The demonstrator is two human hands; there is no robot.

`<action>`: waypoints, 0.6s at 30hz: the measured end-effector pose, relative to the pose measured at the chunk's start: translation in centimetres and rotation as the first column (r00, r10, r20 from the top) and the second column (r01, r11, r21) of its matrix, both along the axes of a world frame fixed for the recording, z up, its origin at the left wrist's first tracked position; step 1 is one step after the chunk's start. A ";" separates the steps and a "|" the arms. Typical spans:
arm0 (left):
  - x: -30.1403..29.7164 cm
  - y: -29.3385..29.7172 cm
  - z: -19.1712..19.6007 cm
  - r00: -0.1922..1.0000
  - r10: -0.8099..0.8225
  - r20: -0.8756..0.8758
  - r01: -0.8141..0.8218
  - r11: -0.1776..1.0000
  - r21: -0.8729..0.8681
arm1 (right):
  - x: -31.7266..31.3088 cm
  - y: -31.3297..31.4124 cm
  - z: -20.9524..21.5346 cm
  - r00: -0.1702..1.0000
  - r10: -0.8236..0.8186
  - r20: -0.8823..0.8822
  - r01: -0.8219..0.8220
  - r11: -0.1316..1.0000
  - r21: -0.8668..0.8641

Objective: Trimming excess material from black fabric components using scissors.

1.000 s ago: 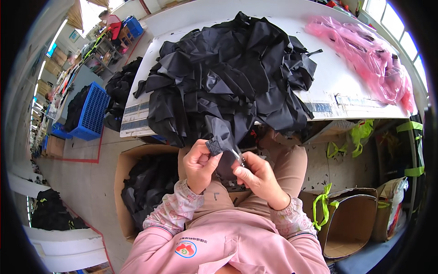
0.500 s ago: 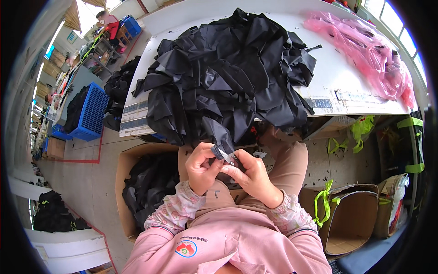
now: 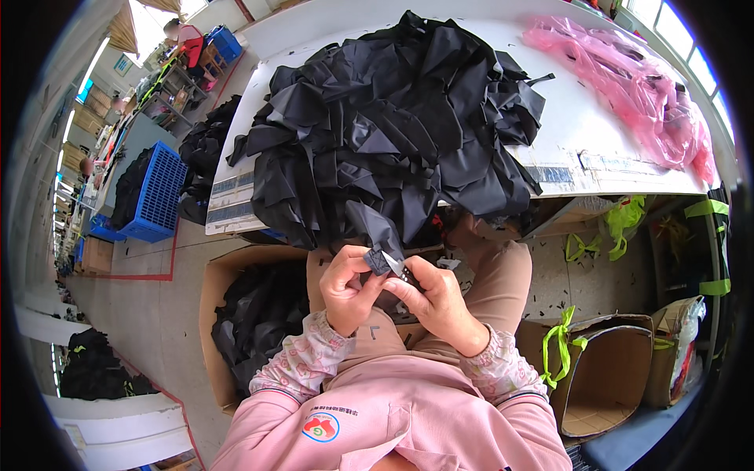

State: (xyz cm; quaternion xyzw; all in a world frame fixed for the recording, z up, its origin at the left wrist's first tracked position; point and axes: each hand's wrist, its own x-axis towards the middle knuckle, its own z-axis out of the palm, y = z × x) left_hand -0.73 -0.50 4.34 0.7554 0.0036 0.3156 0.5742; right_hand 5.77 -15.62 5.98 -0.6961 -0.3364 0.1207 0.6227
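Over my lap, my left hand [image 3: 346, 290] pinches the end of a black fabric piece [image 3: 374, 223] between thumb and fingers. The piece hangs from the front of a large heap of black fabric [image 3: 393, 125] on the white table [image 3: 561, 102]. Close against it, my right hand [image 3: 441, 304] is closed on a small tool with a pointed silver blade [image 3: 392, 263]. Its blade lies at the fabric end, between the two hands. Most of the tool is hidden by my fingers, so its exact kind cannot be made out.
A cardboard box [image 3: 207, 314] of black fabric stands left of my legs. At right are an open cardboard box [image 3: 603, 373] and green ties [image 3: 559, 345]. A pink plastic bag [image 3: 628, 94] lies on the table. Farther left are a blue crate [image 3: 159, 196] and a seated person [image 3: 188, 43].
Both hands stay nearly in place. The fabric end has turned slightly at my left fingertips, and the blade has shifted a little to the right.
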 end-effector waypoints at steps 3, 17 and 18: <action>-0.1 0.0 0.2 1.000 -0.010 -0.015 0.010 1.000 0.003 | 0.0 -0.1 0.0 1.000 0.002 -0.029 -0.002 1.000 0.002; -0.6 0.3 0.6 0.992 -0.104 -0.076 0.105 0.995 0.003 | -0.2 -0.2 0.2 0.995 0.002 -0.103 0.002 0.999 0.032; -0.6 0.3 0.7 0.991 -0.105 -0.077 0.106 0.994 0.002 | -0.2 -0.3 0.1 0.995 0.000 -0.105 0.003 0.999 0.032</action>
